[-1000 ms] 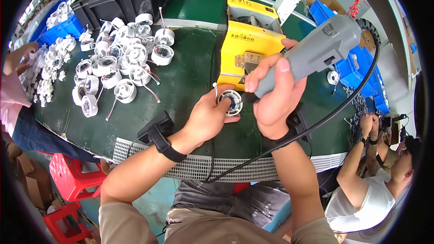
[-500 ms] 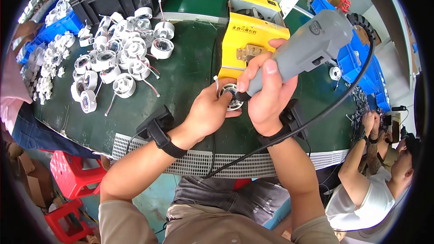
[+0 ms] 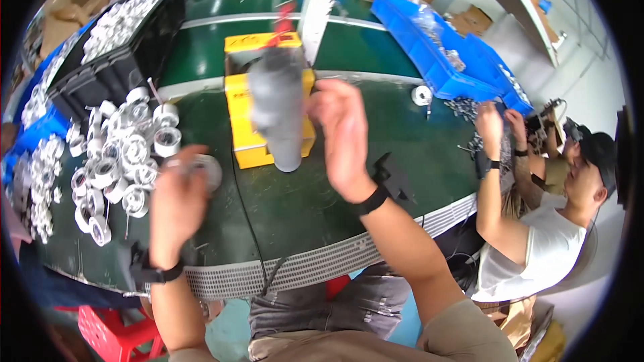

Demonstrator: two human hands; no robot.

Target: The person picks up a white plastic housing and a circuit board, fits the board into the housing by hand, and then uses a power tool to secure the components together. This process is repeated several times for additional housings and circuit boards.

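Note:
My left hand (image 3: 178, 201), smeared by motion, is closed on a round white housing (image 3: 213, 173), close to the pile of similar housings on the left of the bench. The pile (image 3: 127, 154) is made of white round housings, some with wires sticking out. In the middle, a grey electric screwdriver (image 3: 276, 110) is upright and blurred in front of a yellow machine (image 3: 245, 131). Just right of it my right hand (image 3: 343, 137) is raised with its fingers apart and nothing in it.
Small white parts (image 3: 43, 188) lie at far left, below a black crate (image 3: 114, 70) of white pieces. Blue bins (image 3: 429, 60) stand at the back right; a single white housing (image 3: 421, 96) lies beside them. A co-worker (image 3: 537, 241) sits at right. A cable (image 3: 245, 221) crosses the bench.
My right hand has let go of the screwdriver, which now stands apart from it. My left hand has carried the housing leftward to the pile. The view has shifted too.

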